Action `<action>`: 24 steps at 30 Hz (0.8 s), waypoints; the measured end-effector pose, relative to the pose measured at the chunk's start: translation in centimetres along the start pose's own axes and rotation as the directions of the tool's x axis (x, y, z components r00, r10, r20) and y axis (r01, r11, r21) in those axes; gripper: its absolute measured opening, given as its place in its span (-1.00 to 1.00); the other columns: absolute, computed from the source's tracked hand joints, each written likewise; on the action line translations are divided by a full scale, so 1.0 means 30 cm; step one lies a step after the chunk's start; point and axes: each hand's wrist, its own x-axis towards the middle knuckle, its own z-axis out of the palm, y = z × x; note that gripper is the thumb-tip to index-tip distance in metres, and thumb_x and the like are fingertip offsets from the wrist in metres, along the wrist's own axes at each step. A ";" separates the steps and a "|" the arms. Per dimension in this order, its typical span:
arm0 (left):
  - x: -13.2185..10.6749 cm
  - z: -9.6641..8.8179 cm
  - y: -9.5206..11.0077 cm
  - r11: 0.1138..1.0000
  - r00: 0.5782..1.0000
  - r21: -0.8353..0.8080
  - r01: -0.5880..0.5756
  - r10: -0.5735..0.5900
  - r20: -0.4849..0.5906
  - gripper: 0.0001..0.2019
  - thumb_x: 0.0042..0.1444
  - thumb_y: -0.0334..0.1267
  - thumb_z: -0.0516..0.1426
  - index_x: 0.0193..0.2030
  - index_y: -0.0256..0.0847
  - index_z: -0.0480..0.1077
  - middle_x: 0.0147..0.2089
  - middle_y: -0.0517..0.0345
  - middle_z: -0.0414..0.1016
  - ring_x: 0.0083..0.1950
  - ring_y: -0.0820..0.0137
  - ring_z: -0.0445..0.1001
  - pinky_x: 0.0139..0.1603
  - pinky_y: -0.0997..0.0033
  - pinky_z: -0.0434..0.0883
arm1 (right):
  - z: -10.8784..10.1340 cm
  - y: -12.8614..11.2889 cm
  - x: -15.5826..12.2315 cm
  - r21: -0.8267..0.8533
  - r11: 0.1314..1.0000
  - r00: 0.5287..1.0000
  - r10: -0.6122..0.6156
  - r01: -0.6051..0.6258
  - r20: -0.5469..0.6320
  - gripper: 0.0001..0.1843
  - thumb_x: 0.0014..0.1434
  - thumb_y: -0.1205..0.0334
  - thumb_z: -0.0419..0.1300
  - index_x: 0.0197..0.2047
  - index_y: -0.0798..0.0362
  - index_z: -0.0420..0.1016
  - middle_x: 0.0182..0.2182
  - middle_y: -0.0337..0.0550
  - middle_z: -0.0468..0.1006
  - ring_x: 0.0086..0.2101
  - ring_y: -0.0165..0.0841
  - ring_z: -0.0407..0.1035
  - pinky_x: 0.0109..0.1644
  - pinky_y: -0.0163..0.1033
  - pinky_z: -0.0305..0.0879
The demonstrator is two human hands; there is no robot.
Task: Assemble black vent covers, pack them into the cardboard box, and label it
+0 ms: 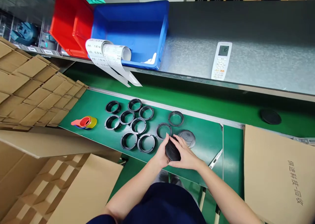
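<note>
My left hand (162, 153) and my right hand (186, 155) meet over the near edge of the green table (98, 102). Both are closed around one round black disc (172, 150), held tilted between them. Just beyond my hands lie several black plastic rings (137, 125) spread flat on the table. A grey round cap (187, 137) lies flat right behind my right hand, next to one of the rings (163, 130).
A tape dispenser (84, 122) lies at the table's left. Cardboard dividers (36, 89) and boxes (64, 188) fill the left side; a flat carton (278, 174) lies right. On the shelf behind sit a blue bin (133, 27), a red bin (71, 20), label rolls (108, 55) and a remote control (220, 60).
</note>
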 end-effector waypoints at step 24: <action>-0.058 -0.260 0.248 0.993 0.934 0.037 0.109 -0.089 -0.345 -0.51 0.24 -0.16 0.16 0.25 -0.36 0.31 0.17 -0.22 0.47 0.16 0.14 0.48 0.19 0.20 0.39 | 0.017 0.225 0.610 -0.399 0.837 0.908 0.243 -0.374 -0.341 -0.23 0.41 -0.13 -0.07 0.48 0.19 -0.10 0.44 0.16 -0.18 0.41 -0.06 -0.29 0.43 0.21 -0.39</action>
